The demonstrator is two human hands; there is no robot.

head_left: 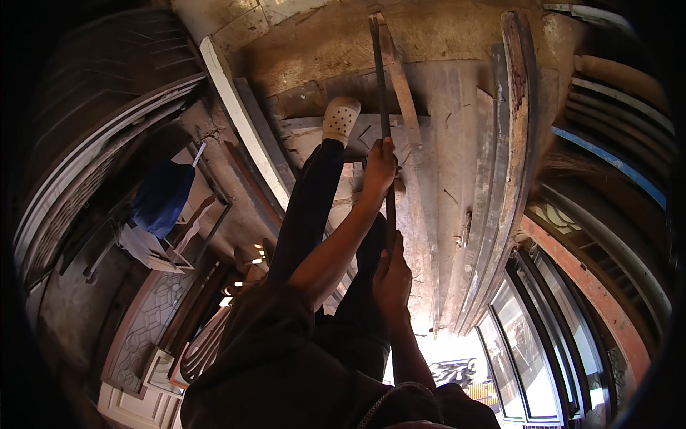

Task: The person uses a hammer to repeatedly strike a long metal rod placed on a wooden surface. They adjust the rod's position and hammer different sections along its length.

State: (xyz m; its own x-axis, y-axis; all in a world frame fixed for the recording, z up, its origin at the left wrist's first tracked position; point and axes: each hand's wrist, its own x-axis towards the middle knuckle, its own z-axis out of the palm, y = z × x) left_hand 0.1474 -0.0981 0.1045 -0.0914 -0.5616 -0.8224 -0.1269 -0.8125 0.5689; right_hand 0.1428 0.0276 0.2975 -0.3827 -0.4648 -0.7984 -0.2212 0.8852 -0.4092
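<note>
A long, dark, straight bar runs away from me, its kind hard to make out. My left hand is wrapped round it about midway. Nearer to my body, my right hand closes round its lower part. The far tip of the bar lies against the end of a narrow wooden strip, which slants beside it. Under my hands are wide wooden boards with several loose nails on them. One foot in a pale clog rests left of the bar.
A white-edged beam lies to the left and a rough, worn timber to the right. Framed glass panels stand at the lower right. A blue cloth hangs on a frame at left, above a patterned panel.
</note>
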